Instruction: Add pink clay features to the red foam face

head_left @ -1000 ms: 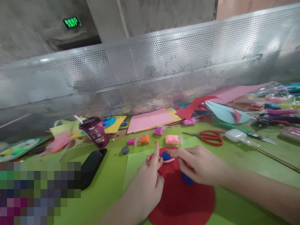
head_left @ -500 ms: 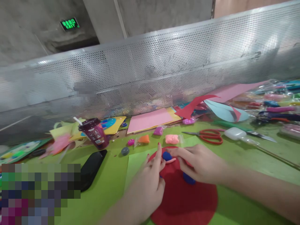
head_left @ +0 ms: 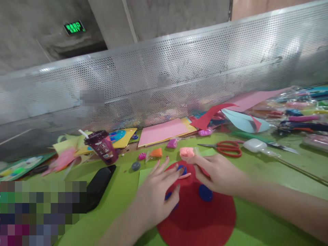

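Red disc [head_left: 202,218] lay flat on the green sheet, round, felt-like, its near edge cut by the frame bottom. Three blue clay blobs sat on it. Top blob [head_left: 182,169] at the disc's 12 o'clock, small, flattish, pinched between fingertips of both hands, with a thin pink clay strip [head_left: 185,176] just below, touching it. Right blob [head_left: 205,192] near centre, toward 1 o'clock, round, flat, partly under a hand. Left blob [head_left: 169,196] at 10 o'clock, mostly hidden under fingers.

concrete wall [head_left: 179,17] | perforated metal screen [head_left: 205,68] | green exit sign [head_left: 74,27]
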A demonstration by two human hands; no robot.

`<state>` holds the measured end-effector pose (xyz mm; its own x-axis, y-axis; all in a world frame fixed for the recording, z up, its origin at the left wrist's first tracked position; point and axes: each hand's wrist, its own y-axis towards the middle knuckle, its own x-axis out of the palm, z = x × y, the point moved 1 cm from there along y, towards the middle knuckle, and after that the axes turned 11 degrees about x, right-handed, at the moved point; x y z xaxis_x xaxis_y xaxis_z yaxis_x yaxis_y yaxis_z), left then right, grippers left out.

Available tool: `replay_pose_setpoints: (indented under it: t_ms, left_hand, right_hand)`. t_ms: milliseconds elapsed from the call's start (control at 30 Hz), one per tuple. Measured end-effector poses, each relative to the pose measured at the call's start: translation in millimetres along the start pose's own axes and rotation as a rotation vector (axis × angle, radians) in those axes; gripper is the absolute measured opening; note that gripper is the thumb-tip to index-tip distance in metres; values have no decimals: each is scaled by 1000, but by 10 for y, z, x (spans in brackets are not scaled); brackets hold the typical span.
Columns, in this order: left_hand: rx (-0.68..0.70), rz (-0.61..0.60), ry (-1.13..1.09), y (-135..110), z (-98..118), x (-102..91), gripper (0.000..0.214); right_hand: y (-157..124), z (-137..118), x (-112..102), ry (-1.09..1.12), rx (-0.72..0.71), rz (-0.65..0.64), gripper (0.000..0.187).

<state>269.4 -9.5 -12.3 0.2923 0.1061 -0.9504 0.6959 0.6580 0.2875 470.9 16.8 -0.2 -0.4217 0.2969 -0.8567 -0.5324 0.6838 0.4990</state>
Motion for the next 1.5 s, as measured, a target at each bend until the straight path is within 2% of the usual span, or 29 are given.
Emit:
replay_pose_setpoints:
  t_ms: [67, 333, 633, 1200, 1300, 1500]
  left_hand:
    - [43, -51, 18, 7, -45, -32, 41]
    - [42, -207, -6, 7, -225, -110, 38]
    - [108, -233, -32, -2, -309, -69, 39]
    - [94, -308, -92, 24, -299, -57, 42]
    - [99, -315, -76, 31, -316, -43, 42]
    - [106, -321, -78, 33, -313, -34, 43]
  right_hand:
    - [4, 5, -3, -4, -8, 9, 27]
    - [22, 25, 13, -29, -18, 29, 26]
    - [24, 28, 2, -22, -21, 8, 23]
    - [23, 32, 6, -22, 13, -47, 23]
    - [30, 42, 38, 47, 76, -49, 21]
    - [54, 70, 141, 379, 340, -68, 20]
